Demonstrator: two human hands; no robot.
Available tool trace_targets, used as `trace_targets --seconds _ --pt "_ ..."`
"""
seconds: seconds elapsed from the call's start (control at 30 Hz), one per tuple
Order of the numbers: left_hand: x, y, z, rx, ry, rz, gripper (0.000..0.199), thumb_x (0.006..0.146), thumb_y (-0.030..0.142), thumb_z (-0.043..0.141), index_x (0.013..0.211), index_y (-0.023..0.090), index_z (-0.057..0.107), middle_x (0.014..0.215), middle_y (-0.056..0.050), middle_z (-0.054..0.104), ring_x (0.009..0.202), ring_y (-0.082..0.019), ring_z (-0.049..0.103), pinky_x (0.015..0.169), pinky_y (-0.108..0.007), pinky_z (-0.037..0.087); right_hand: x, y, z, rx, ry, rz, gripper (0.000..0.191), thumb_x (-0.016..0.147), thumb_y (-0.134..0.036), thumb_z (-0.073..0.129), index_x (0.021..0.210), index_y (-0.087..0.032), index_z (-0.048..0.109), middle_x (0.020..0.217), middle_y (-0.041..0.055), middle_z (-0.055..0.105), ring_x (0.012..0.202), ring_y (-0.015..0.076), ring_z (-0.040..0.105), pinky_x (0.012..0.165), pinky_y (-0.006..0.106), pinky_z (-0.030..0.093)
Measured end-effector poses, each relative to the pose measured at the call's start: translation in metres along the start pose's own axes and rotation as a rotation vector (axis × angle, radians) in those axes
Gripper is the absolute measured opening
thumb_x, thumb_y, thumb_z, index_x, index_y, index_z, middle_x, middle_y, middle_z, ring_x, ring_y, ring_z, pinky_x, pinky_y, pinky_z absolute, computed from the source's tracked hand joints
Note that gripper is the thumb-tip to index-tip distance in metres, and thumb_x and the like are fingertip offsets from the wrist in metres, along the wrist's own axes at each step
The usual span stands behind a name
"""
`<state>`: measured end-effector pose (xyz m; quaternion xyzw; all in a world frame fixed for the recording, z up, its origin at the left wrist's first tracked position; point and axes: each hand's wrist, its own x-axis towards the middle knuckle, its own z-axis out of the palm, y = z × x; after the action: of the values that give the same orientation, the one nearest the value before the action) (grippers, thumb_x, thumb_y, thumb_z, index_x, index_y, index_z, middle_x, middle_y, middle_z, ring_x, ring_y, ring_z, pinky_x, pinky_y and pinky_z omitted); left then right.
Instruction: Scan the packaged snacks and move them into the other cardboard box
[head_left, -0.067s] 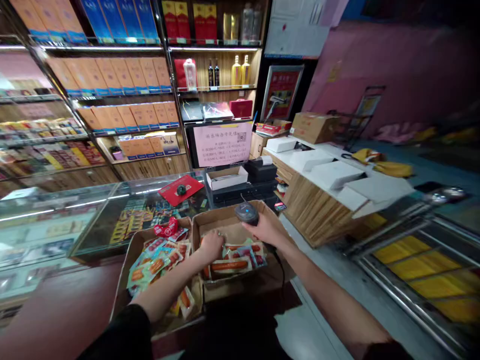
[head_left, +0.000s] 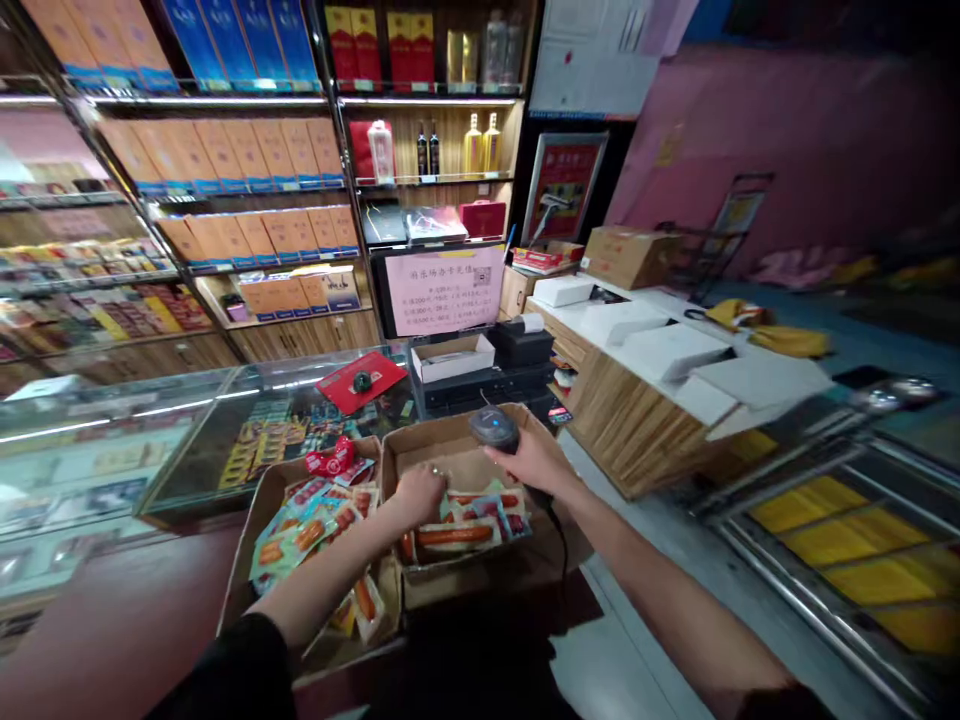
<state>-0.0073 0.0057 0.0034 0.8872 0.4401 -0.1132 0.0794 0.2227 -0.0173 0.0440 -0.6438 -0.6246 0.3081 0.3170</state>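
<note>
Right hand: fingers wrapped around a dark grey, rounded plastic handheld scanner with a small blue light; black cable hanging below. Left hand: fingers curled, lowered into the right-hand brown cardboard box; whether they grip anything cannot be told. Beside it, in the same box: clear-wrapped reddish-brown sausages, lying near the front wall; scanner above the box's right part. Adjoining on the left: a second brown cardboard box, holding assorted flat plastic snack packets and one glossy red packet at its far end. Beyond: a glass-topped counter bearing a flat red sheet, and an open white carton before a screen covered with pink printed paper.
</note>
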Motion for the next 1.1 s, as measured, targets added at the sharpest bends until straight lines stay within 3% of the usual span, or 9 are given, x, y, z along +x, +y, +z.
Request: trace_targets --seconds 0.07,0.13,0.23,0.33,0.43,0.57,0.7,0.83,1.1 --pt "0.001 -0.009 -0.004 -0.132 0.053 -0.022 0.036 0.073 0.022 0.073 0.106 0.011 0.072 0.109 -0.02 0.072 0.106 -0.036 0.068 0.094 -0.044 0.051 -0.002 -0.001 -0.01 0.024 -0.071 0.016 0.026 0.081 -0.042 0.068 0.092 -0.019 0.062 0.053 -0.0013 0.062 0.044 0.016 0.059 0.044 0.026 0.046" --pt "0.005 -0.018 -0.006 -0.362 0.188 -0.071 0.04 0.072 0.021 0.072 0.111 0.014 0.072 0.107 -0.016 0.074 0.105 -0.033 0.068 0.096 -0.042 0.05 -0.001 0.003 -0.021 0.03 -0.14 -0.015 0.026 0.081 -0.043 0.069 0.09 -0.02 0.063 0.051 -0.002 0.06 0.044 0.0157 0.059 0.045 0.026 0.047" --pt "0.013 -0.022 -0.007 -0.942 0.377 -0.222 0.037 0.074 0.018 0.071 0.111 0.015 0.073 0.102 -0.01 0.076 0.097 -0.025 0.07 0.09 -0.033 0.052 0.004 0.014 -0.04 0.042 -0.256 -0.044 0.03 0.079 -0.044 0.071 0.096 -0.02 0.065 0.051 -0.003 0.06 0.043 0.0149 0.058 0.044 0.025 0.047" --pt "0.022 -0.011 -0.005 -1.579 0.44 -0.386 0.033 0.069 0.021 0.08 0.1 0.013 0.074 0.087 -0.007 0.076 0.08 -0.02 0.071 0.077 -0.029 0.054 0.009 0.022 -0.056 0.061 -0.341 -0.092 0.038 0.078 -0.042 0.072 0.106 -0.019 0.063 0.054 -0.004 0.062 0.045 0.0147 0.059 0.045 0.025 0.047" --pt "0.032 0.01 -0.006 -1.941 0.501 -0.499 0.038 0.06 0.018 0.089 0.095 0.013 0.074 0.08 -0.006 0.075 0.071 -0.016 0.07 0.068 -0.025 0.053 0.007 0.022 -0.068 0.082 -0.384 -0.13 0.037 0.078 -0.04 0.072 0.106 -0.018 0.062 0.054 -0.0042 0.061 0.045 0.0147 0.06 0.047 0.025 0.048" --pt "0.047 0.037 -0.014 -2.077 0.623 -0.605 0.031 0.063 0.012 0.087 0.088 0.013 0.069 0.075 -0.004 0.073 0.062 -0.012 0.068 0.06 -0.02 0.052 0.0 0.023 -0.077 0.13 -0.441 -0.099 0.034 0.08 -0.038 0.07 0.105 -0.018 0.06 0.055 -0.0046 0.061 0.045 0.0138 0.059 0.046 0.025 0.049" --pt "0.061 0.054 -0.019 -2.129 0.679 -0.679 0.032 0.066 0.005 0.084 0.085 0.014 0.06 0.072 -0.003 0.071 0.059 -0.012 0.068 0.062 -0.023 0.057 -0.002 0.036 -0.078 0.115 -0.479 -0.094 0.034 0.079 -0.036 0.071 0.106 -0.019 0.059 0.055 -0.005 0.061 0.045 0.0133 0.059 0.044 0.024 0.049" --pt "0.064 0.059 -0.019 -2.136 0.687 -0.631 0.038 0.064 0.005 0.086 0.09 0.014 0.06 0.078 -0.005 0.072 0.064 -0.017 0.072 0.064 -0.028 0.06 -0.002 0.049 -0.074 0.1 -0.512 -0.107 0.036 0.08 -0.039 0.071 0.107 -0.019 0.06 0.055 -0.0046 0.062 0.045 0.0138 0.06 0.043 0.024 0.049" --pt "0.064 0.058 -0.023 -2.234 0.714 -0.635 0.022 0.074 0.004 0.08 0.084 0.01 0.062 0.08 -0.008 0.073 0.066 -0.015 0.072 0.061 -0.023 0.061 -0.002 0.052 -0.072 0.128 -0.532 -0.129 0.04 0.079 -0.043 0.072 0.109 -0.019 0.062 0.058 -0.0043 0.061 0.042 0.0114 0.056 0.041 0.022 0.046"
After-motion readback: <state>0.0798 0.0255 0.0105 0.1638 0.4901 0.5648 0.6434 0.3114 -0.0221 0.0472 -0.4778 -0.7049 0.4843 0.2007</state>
